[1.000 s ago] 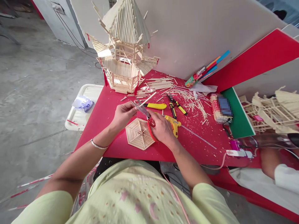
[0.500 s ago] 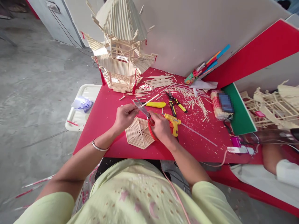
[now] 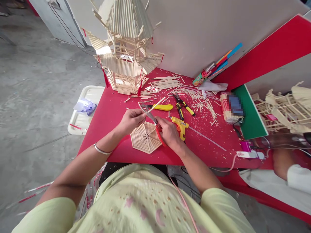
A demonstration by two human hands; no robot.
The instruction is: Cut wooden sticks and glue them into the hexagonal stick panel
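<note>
Between the fingers of my left hand (image 3: 132, 121) is a thin wooden stick (image 3: 156, 104), its far end pointing up and to the right. My right hand (image 3: 169, 131) grips red-handled scissors (image 3: 159, 134), whose blades lie across the stick close to my left fingertips. Whether the blades have cut into it I cannot tell. Below both hands, a hexagonal panel of wooden sticks (image 3: 145, 139) lies flat on the red table (image 3: 97, 142). A yellow utility knife (image 3: 162, 107) rests just beyond the scissors, and a yellow glue gun (image 3: 180, 126) lies beside my right hand.
A stick-built pagoda model (image 3: 126, 64) stands at the back left. Loose sticks (image 3: 166, 83) and chips are spread behind yellow-black pliers (image 3: 182, 106). Farther right are a pen holder (image 3: 200, 78), a phone (image 3: 235, 104) on a stick bundle, a power strip (image 3: 250, 155) and another person's arm (image 3: 282, 163).
The scissor blades look a little more open around the stick. Both hands stay nearly in place, and the view has shifted slightly.
</note>
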